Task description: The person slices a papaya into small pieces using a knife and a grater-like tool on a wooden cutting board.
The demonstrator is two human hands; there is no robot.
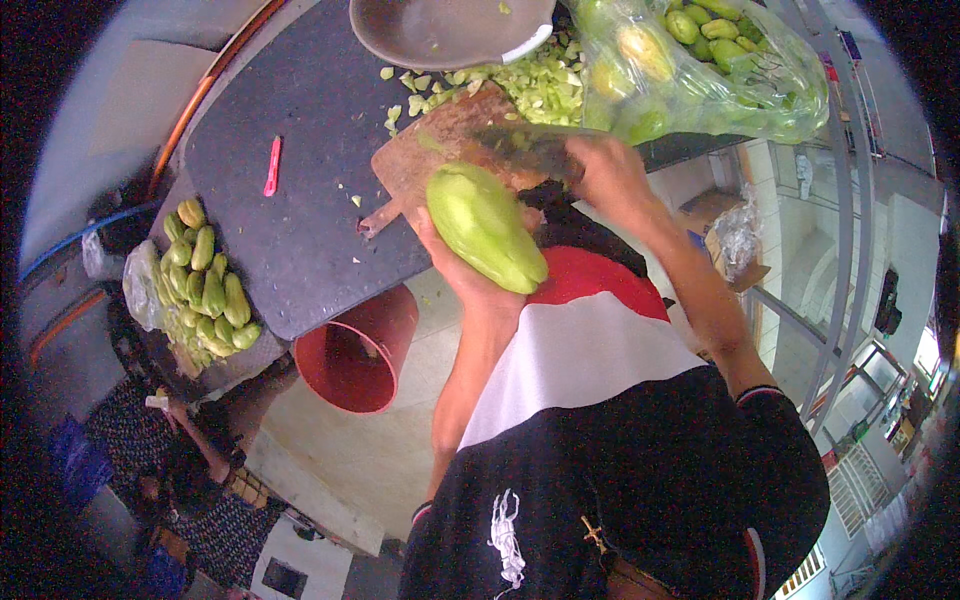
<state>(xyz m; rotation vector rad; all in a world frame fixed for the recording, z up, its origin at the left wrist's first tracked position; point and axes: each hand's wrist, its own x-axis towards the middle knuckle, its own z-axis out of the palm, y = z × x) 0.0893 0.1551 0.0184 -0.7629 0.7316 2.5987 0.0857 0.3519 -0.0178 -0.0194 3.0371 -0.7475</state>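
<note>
My left hand (473,288) is closed around the underside of a large pale-green mango (480,222), lifted above the near edge of a worn wooden chopping board (400,165). In my right hand (608,175), wrapped round its handle, is a knife (520,150) with a wide dark blade. The blade is smeared by motion and reaches left over the board, just beyond the fruit. Whether it touches the mango I cannot tell. Chopped pale-green pieces (548,92) are heaped behind the board, with some scattered to its left.
A grey basin (400,45) sits at the far edge beside a clear plastic bag (745,110) of green fruit. On the dark table (310,230) lies a pink cutter (273,165). Small green oblong fruits (205,285) are piled at left, near a red bucket (400,325) below. Another person (195,470) is lower left.
</note>
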